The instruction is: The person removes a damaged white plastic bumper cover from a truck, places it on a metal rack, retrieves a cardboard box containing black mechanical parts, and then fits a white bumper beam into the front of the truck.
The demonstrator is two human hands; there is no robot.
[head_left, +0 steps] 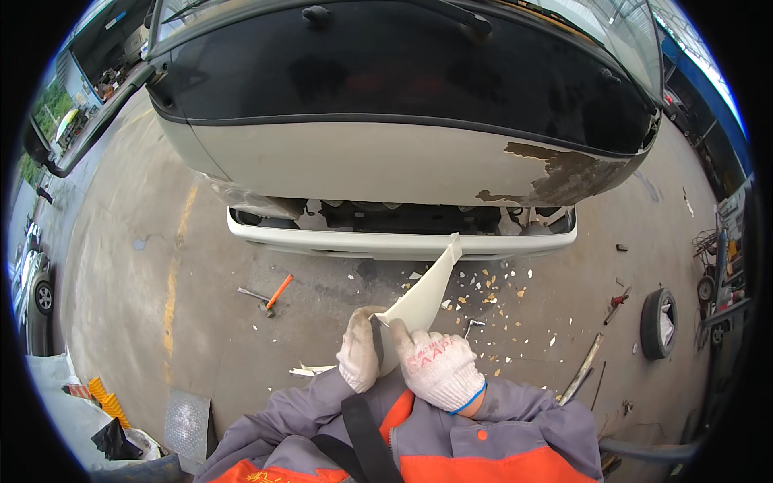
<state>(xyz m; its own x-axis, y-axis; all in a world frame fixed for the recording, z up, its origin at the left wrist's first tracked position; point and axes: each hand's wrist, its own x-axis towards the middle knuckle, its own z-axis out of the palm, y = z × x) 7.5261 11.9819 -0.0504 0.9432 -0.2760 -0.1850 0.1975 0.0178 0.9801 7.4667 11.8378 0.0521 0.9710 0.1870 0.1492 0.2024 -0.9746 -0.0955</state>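
Observation:
Both of my hands wear whitish knit gloves and hold a long cream body trim panel (428, 288) close to my chest. It slants away from me toward the front bumper, and its narrow far tip overlaps the bumper in view. My left hand (359, 351), with a grimy glove, is closed around the left side of its near end. My right hand (440, 364) grips the near end from the right, fingers curled and partly hidden. Beyond it stands a large vehicle front (346, 157), black above and cream below, with brown bare patches at the right. The white bumper (354, 244) sits below an open gap.
An orange-handled hammer (279, 291) lies on the concrete floor, a metal tool beside it. Paint flakes (491, 299) and a small ratchet (475, 324) lie right of the panel. Farther right are a tyre (659, 324) and a long bar (581, 369). A mirror arm (105, 121) juts out left.

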